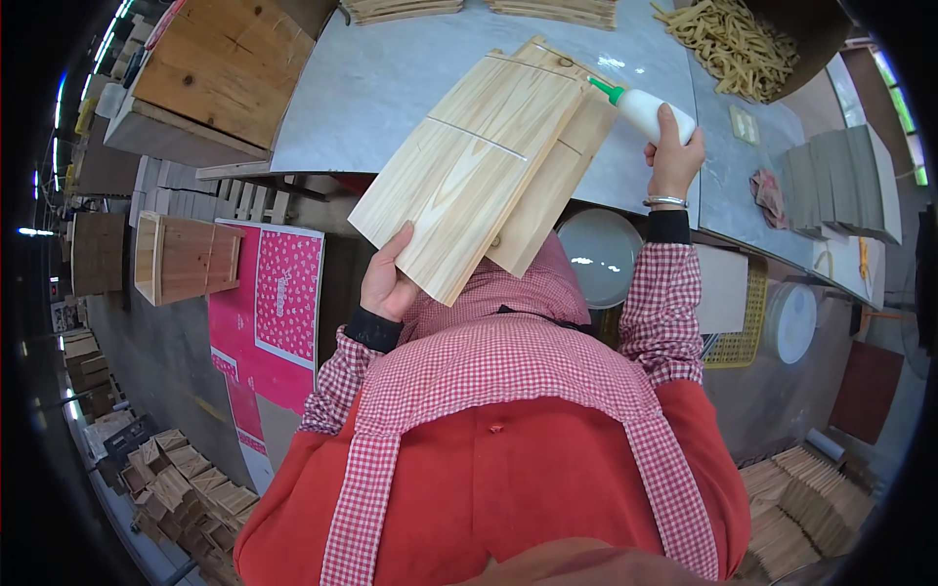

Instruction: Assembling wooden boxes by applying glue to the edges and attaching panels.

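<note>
Spanning the near edge of the grey-veined surface (pixel 357 107), with its near end above the checked apron (pixel 489 361), lay the upper wooden panel (pixel 454 181): pale, flat, knife-straight sides, thin lines across its face; whether grooves or beads of liquid, not distinguishable.

Lower wooden panel (pixel 559 186): one, skewed beneath the first, its right side exposed, a knot near its lower end.

Left hand (pixel 391 280): closed on the upper panel's near end, between the two corners, thumb on top, fingers mostly hidden underneath.

Squeeze bottle (pixel 645 112): one, white, green nozzle, tilted, its tip just beside the panels at their far right; contact could not be told.

Right hand (pixel 676 161): wrapped around the base of the bottle.

Handling, as judged. Panels: stiff, light for their breadth, dry enough to grip well; thin edges and corners looked liable to chip or split along the grain. Best hold: opposite edges, palm clear of the face lines, with the skewed lower panel supported from below, since it seemed apt to slide. Bottle: light, soft-walled, smooth, slippery if wetted; best held around the body, the slender nozzle left free.
</note>
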{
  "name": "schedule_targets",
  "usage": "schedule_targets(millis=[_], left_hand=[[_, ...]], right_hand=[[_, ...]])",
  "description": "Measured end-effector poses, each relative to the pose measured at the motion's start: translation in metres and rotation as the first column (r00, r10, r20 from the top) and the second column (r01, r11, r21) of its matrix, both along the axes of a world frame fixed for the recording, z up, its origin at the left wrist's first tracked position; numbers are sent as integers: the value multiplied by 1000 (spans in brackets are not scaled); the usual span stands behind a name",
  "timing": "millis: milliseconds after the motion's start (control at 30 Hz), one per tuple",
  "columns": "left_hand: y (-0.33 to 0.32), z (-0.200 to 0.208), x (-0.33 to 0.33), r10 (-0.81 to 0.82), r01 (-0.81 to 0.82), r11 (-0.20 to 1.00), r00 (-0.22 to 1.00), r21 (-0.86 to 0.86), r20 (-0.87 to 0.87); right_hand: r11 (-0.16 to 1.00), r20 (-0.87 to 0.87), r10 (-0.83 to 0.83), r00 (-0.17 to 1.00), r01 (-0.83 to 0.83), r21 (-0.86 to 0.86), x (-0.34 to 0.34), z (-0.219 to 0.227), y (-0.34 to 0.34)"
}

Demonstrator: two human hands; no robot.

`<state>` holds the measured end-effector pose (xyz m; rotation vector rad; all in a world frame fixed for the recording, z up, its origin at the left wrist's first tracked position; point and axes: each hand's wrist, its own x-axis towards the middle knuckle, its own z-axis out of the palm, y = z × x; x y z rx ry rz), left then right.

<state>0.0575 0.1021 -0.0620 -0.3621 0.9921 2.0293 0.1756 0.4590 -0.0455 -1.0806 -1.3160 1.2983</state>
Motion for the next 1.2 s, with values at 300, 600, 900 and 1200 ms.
schedule_targets(millis=[300,600,900,1200], left_hand=[[1,4,-6,13,-14,1000,1000,28,10],[8,8,-22,50,-38,987,996,158,-75],[5,2,-37,84,-65,967,994,246,-67],[6,-2,-38,196,-171,951,978,258,-75]], right_hand=[[985,-43,170,985,-170,12,12,13,-38],[917,-4,399,917,-399,17,19,36,-101],[792,103,599,794,-606,73,36,47,-162],[750,140,633,762,-648,133,32,42,-175]])
